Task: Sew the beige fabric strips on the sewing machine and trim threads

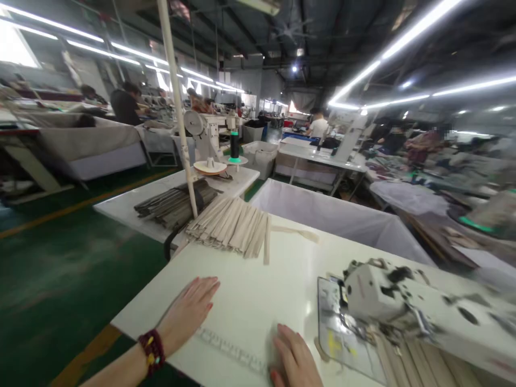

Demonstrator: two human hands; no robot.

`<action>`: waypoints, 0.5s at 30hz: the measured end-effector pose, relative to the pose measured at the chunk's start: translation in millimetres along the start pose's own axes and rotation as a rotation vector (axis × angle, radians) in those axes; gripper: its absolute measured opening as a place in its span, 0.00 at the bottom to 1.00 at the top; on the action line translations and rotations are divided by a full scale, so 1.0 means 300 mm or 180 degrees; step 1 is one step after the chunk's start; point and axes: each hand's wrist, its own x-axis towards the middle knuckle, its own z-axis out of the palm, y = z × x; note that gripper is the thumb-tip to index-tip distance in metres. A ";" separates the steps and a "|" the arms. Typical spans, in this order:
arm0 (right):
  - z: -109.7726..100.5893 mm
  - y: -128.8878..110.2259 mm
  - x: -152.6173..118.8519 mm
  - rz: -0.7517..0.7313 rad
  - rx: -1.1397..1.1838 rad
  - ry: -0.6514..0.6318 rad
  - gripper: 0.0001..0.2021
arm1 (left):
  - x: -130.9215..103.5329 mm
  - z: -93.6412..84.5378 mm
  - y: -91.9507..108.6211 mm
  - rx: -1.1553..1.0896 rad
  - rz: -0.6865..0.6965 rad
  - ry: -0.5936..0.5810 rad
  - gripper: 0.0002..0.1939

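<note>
My left hand (pixel 189 307) lies flat on the white sewing table (pixel 237 290), fingers stretched toward the far side, with nothing in it. Near the table's front edge, my right hand (pixel 296 357) rests with its fingers apart and slightly bent, also holding nothing. A measuring scale (pixel 234 349) is marked on the tabletop between them. Beyond my hands lies a fanned pile of beige fabric strips (pixel 231 226). To the right of my right hand stands a sewing machine (pixel 387 293) with a metal plate (pixel 336 328). More beige strips (pixel 419 357) lie under its arm.
A pole (pixel 177 102) rises at the table's far left corner, beside dark fabric strips (pixel 173 204). A white-lined bin (pixel 322 207) runs along the far edge. Another sewing machine (pixel 207 131) with a black thread cone (pixel 234 146) stands behind. Several people work farther off.
</note>
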 end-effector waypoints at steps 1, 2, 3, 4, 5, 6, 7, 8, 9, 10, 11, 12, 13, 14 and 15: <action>-0.032 -0.001 -0.051 -0.0092 -0.0085 -0.0160 0.30 | -0.005 0.002 0.028 -0.0030 0.0051 0.0048 0.24; -0.062 0.003 -0.104 -0.0102 -0.0174 -0.0230 0.30 | -0.012 0.003 0.060 -0.0067 0.0129 0.0095 0.24; -0.090 0.009 -0.158 -0.0054 -0.0278 -0.0231 0.31 | -0.019 0.003 0.094 -0.0106 0.0232 0.0139 0.24; -0.117 0.016 -0.209 0.0021 -0.0387 -0.0196 0.31 | -0.025 0.003 0.129 -0.0145 0.0360 0.0173 0.23; -0.144 0.022 -0.254 0.0122 -0.0493 -0.0155 0.32 | -0.031 0.003 0.164 -0.0185 0.0506 0.0202 0.23; -0.171 0.023 -0.290 0.0237 -0.0576 -0.0142 0.33 | -0.036 0.003 0.197 -0.0220 0.0656 0.0222 0.22; -0.198 0.018 -0.315 0.0338 -0.0620 -0.0186 0.33 | -0.038 0.003 0.226 -0.0249 0.0796 0.0235 0.22; -0.226 0.007 -0.327 0.0435 -0.0623 -0.0274 0.33 | -0.038 0.004 0.252 -0.0270 0.0914 0.0243 0.22; -0.252 -0.010 -0.330 0.0530 -0.0594 -0.0384 0.33 | -0.037 0.005 0.273 -0.0284 0.1001 0.0255 0.22; -0.277 -0.032 -0.323 0.0609 -0.0549 -0.0497 0.31 | -0.034 0.008 0.289 -0.0289 0.1057 0.0268 0.22; -0.298 -0.057 -0.312 0.0677 -0.0508 -0.0575 0.30 | -0.031 0.011 0.300 -0.0290 0.1092 0.0283 0.22; -0.317 -0.082 -0.300 0.0726 -0.0476 -0.0611 0.29 | -0.029 0.014 0.308 -0.0289 0.1115 0.0295 0.23; -0.331 -0.106 -0.288 0.0756 -0.0459 -0.0613 0.29 | -0.028 0.018 0.312 -0.0291 0.1133 0.0310 0.23; -0.342 -0.128 -0.280 0.0773 -0.0454 -0.0592 0.29 | -0.028 0.022 0.313 -0.0296 0.1150 0.0329 0.23; -0.350 -0.145 -0.275 0.0774 -0.0454 -0.0568 0.29 | -0.030 0.026 0.313 -0.0305 0.1167 0.0353 0.23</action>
